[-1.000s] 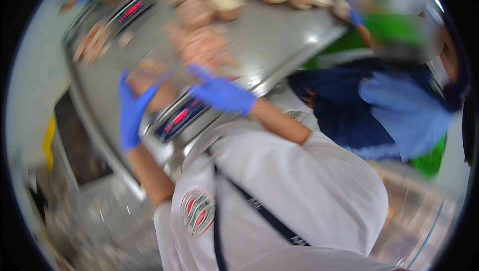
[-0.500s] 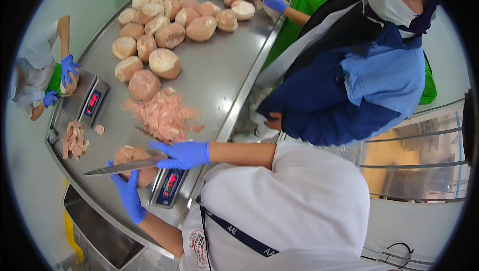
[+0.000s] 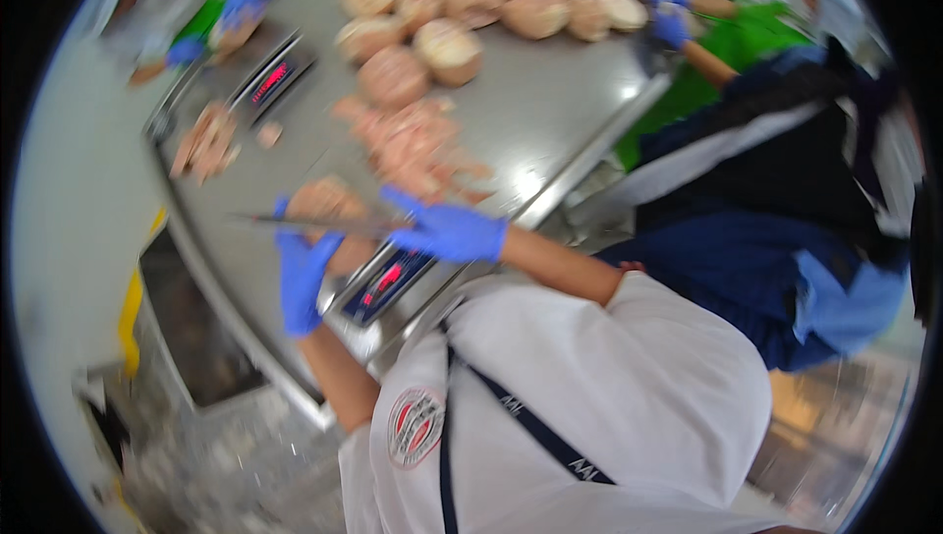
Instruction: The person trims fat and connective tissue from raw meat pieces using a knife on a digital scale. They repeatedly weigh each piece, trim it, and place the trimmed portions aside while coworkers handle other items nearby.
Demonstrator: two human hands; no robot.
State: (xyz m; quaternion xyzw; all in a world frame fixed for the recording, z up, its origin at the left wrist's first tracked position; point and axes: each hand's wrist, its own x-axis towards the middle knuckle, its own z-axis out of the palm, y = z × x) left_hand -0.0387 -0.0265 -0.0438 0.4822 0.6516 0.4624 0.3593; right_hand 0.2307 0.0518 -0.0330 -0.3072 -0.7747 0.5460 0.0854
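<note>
A blue glove covers my left hand (image 3: 304, 274), whose fingers wrap the near left side of a round piece of raw meat (image 3: 332, 202). My right hand (image 3: 450, 231), also gloved in blue, grips a long knife (image 3: 314, 224) by its handle. The blade points left and crosses over the meat and the fingers of my left hand; whether it touches the meat I cannot tell. Under or just behind the meat is a digital scale (image 3: 385, 286) with a lit red display. Beyond my right hand lies a heap of pale pink meat trimmings (image 3: 417, 146). The picture is blurred.
The steel table (image 3: 324, 121) carries many round meat pieces (image 3: 447, 51) at the back. A second scale (image 3: 270, 80) and a smaller pile of trimmings (image 3: 206, 144) are on the left. Gloved co-workers stand at the far left and far right; a person in a dark blue jacket (image 3: 727, 259) is close on my right.
The whole view has swung, so the table and hands appear farther right and higher. Both hands keep their hold on the meat and knife. The face of the person on the right has left the view.
</note>
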